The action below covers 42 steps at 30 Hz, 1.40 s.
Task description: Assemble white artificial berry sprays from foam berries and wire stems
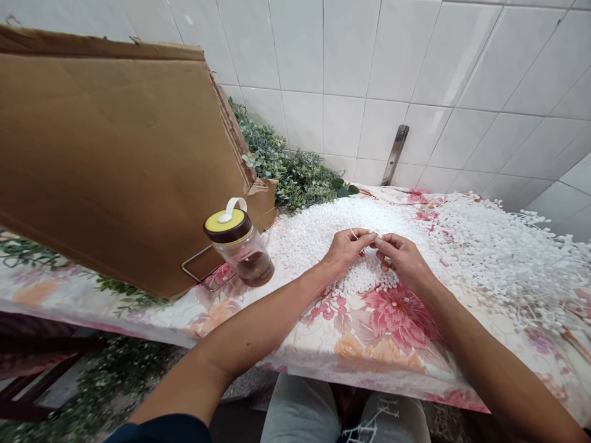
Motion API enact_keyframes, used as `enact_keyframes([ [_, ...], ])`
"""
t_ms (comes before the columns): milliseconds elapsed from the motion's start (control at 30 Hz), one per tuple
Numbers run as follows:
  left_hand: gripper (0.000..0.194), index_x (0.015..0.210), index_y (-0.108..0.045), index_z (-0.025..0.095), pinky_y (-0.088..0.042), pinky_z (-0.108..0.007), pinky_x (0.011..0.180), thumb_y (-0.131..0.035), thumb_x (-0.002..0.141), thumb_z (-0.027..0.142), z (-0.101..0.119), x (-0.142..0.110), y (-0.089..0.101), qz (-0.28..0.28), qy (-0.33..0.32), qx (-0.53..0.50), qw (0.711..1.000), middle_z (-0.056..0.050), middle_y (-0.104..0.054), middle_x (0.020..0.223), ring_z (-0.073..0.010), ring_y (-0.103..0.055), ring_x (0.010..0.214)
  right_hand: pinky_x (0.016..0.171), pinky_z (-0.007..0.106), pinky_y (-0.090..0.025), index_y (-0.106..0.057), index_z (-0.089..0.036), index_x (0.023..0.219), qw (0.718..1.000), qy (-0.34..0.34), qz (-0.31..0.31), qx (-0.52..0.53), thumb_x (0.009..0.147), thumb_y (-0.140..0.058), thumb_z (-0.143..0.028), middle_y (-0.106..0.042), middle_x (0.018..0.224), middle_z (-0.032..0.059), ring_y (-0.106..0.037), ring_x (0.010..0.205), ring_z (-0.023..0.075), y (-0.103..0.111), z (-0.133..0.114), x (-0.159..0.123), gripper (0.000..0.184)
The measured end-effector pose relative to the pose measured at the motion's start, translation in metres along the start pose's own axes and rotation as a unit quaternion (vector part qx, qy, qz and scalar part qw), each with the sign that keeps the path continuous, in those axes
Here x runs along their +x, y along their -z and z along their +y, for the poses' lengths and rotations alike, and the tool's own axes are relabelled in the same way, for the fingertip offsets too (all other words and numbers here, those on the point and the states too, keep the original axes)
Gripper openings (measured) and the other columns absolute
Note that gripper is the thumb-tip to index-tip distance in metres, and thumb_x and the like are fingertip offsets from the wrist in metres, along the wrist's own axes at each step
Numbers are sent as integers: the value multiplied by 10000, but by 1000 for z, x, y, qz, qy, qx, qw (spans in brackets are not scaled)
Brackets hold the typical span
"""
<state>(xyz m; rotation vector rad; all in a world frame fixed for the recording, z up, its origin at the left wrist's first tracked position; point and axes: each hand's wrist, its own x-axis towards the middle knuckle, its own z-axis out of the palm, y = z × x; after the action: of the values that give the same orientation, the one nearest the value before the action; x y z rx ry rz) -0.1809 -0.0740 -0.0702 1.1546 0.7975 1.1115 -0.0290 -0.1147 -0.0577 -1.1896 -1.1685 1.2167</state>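
My left hand (346,249) and my right hand (399,258) meet above a heap of small white beads (332,227), their fingertips pinched together on a thin white plastic strand (364,239). The strand is small and partly hidden by my fingers. The beads lie on a floral cloth (392,320) covering the table. A tangled mass of white beaded sprigs (503,258) spreads to the right of my right hand.
A large brown cardboard sheet (106,160) leans at the left, with a wire stand (198,271) at its foot. Nearby stand a clear jar with a yellow lid (240,246) and green artificial foliage (295,178). White tiled walls rise behind, with a metal bracket (394,154).
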Motion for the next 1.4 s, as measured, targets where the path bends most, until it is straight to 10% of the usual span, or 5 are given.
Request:
enact_keyframes([
  [1400, 411, 806, -731, 116, -411, -239, 574, -876, 650, 467, 2, -1, 0, -13, -35, -4, 999, -25, -660, 753, -91, -522, 618, 436, 233, -419, -691, -174, 815, 998, 48, 13, -36, 781, -827, -491, -572, 622, -33, -478, 494, 92, 5, 9, 4, 346],
])
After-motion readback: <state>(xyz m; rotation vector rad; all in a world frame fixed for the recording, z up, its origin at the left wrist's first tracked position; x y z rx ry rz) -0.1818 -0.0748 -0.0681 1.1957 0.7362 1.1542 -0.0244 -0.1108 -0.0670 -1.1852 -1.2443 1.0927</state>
